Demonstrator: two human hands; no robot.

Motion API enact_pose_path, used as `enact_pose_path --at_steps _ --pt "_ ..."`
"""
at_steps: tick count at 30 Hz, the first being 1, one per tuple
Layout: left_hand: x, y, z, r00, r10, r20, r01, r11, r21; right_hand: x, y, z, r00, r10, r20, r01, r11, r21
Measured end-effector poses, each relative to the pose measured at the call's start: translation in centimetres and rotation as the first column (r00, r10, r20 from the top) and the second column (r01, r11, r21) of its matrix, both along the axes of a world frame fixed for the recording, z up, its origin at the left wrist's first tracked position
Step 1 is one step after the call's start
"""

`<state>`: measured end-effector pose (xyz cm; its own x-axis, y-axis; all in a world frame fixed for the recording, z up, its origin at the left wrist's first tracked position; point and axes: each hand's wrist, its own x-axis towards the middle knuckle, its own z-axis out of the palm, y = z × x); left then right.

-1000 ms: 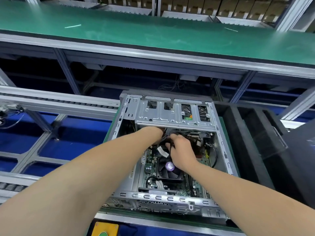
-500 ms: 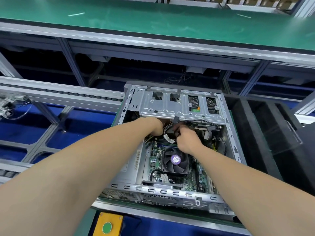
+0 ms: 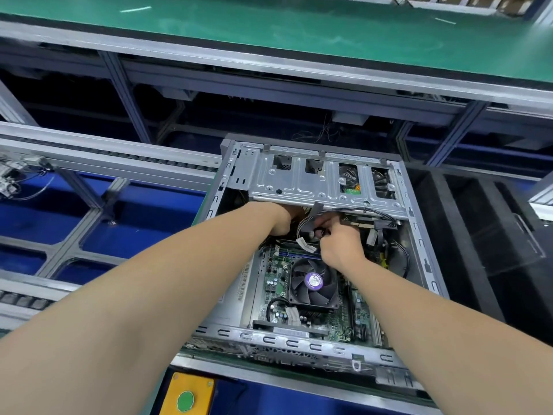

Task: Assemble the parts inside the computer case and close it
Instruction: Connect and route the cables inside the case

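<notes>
- Two long belts frame our view: a green conveyor (image 3: 299, 28) across the top and a roller track (image 3: 98, 158) running in from the left.
- Between them the open computer case (image 3: 425, 265) lies on its side on the line in front of us, side panel off, with a black foam tray (image 3: 490, 235) just beside it on the right.
- Across the far end of the case sits the silver drive cage (image 3: 314, 187).
- Below it the green motherboard (image 3: 275, 283) shows, with the black CPU fan (image 3: 314, 283) and its purple hub label on top.
- Our left hand (image 3: 281, 217) reaches under the cage edge; its fingers are hidden, so we cannot tell its grip.
- Our right hand (image 3: 341, 244) is curled, fingers pinched on a bundle of cables (image 3: 305, 226) just above the fan.
- A white tag (image 3: 305, 245) hangs from that bundle.
- A yellow box with a green button (image 3: 185, 401) sits at the near edge.
</notes>
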<state>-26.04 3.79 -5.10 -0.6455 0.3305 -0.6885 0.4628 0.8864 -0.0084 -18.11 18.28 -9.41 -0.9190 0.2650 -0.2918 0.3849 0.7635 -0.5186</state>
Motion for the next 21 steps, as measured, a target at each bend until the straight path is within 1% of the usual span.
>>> enact_pose_path --at_steps 1,3,5,8,10,15,17,19,21 --pt "0.0 -0.1 0.1 1.000 -0.019 0.016 0.020 1.000 -0.019 -0.1 0.0 -0.2 0.999 -0.031 -0.011 0.030 0.999 -0.039" --pt "0.1 -0.3 0.5 1.000 0.001 0.014 -0.001 1.000 -0.018 -0.2 0.2 -0.4 0.993 -0.114 -0.035 0.110 0.988 -0.109" --pt "0.0 -0.5 0.6 1.000 0.015 0.012 -0.016 1.000 0.013 -0.2 0.5 -0.7 0.990 -0.138 -0.036 0.134 0.986 -0.096" --pt "-0.1 -0.7 0.2 0.999 0.024 0.020 -0.025 0.999 0.047 -0.1 0.8 -0.5 0.998 -0.061 -0.005 0.061 0.998 -0.001" --pt "-0.1 -0.7 0.1 1.000 0.001 0.021 -0.002 0.999 0.054 -0.1 1.0 -0.6 1.000 -0.011 -0.016 0.012 0.999 0.045" --pt "0.0 -0.3 0.5 0.999 -0.046 0.002 0.045 0.994 0.102 0.1 1.2 -0.9 0.998 0.046 -0.049 -0.039 0.989 0.140" --pt "-0.3 -0.4 0.5 0.998 -0.065 0.018 0.060 0.982 0.176 0.2 1.1 -0.7 0.991 0.119 -0.060 -0.108 0.980 0.168" --pt "-0.6 -0.7 0.2 0.996 -0.093 0.010 0.086 0.958 0.275 0.3 1.2 -0.5 0.979 0.197 -0.051 -0.180 0.955 0.234" --pt "-0.9 -0.9 -0.2 0.996 -0.087 0.014 0.078 0.941 0.328 0.3 1.0 -0.2 0.970 0.241 -0.028 -0.223 0.930 0.291"
